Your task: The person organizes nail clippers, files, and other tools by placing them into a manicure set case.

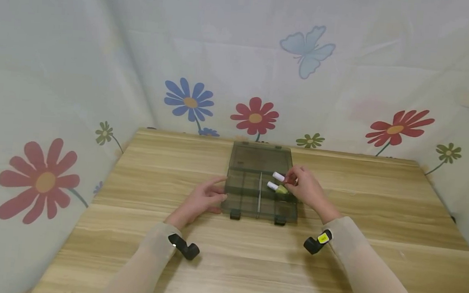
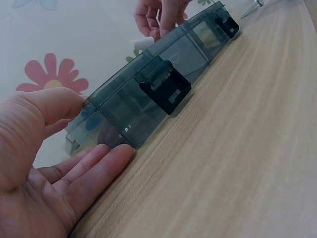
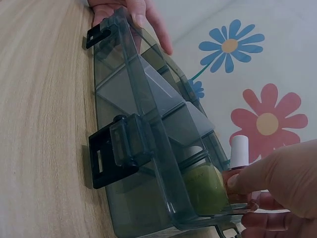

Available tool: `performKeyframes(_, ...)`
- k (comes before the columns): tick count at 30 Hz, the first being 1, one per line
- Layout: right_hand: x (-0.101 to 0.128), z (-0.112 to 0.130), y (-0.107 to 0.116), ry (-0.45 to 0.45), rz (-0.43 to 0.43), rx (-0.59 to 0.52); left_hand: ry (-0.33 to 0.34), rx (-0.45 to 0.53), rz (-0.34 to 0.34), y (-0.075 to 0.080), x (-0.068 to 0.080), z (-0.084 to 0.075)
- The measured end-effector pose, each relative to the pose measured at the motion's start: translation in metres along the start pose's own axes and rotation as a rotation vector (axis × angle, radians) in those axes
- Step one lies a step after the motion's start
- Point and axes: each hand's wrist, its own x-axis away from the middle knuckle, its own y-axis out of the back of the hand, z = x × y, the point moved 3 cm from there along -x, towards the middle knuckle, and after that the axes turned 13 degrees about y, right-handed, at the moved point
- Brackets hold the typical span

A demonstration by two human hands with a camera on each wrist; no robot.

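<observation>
A dark, see-through compartment box (image 1: 251, 197) (image 2: 148, 101) (image 3: 143, 124) lies open on the wooden table (image 1: 227, 255), its lid (image 1: 260, 158) laid back. My left hand (image 1: 204, 199) (image 2: 54, 163) rests with straight fingers against the box's left side. My right hand (image 1: 307, 188) (image 3: 277, 183) pinches a red nail polish bottle with a white cap (image 1: 282, 177) (image 3: 238, 161) over the right side of the box. A yellow-green bottle with a white cap (image 1: 277, 188) (image 3: 205, 186) lies in a right compartment just below it.
Two black latches (image 1: 235, 214) (image 1: 280, 220) sit on the box's near edge. Flower-printed cloth (image 1: 101, 64) walls the table at the back and both sides. Bare wood stretches in front of the box and to either side.
</observation>
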Motion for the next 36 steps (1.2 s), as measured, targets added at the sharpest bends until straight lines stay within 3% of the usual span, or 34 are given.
performKeyframes(9, 0.002, 0.001, -0.001, -0.067, 0.053, 0.029, -0.013, -0.003, 0.008, 0.000, -0.001, 0.002)
performKeyframes(21, 0.007, -0.002, 0.005, -0.114, 0.018, -0.028, -0.012, 0.004, 0.005, -0.001, 0.000, 0.005)
performKeyframes(36, 0.024, -0.010, 0.030, -0.146, -0.013, -0.020, 0.000, 0.018, 0.010, -0.001, 0.000, 0.000)
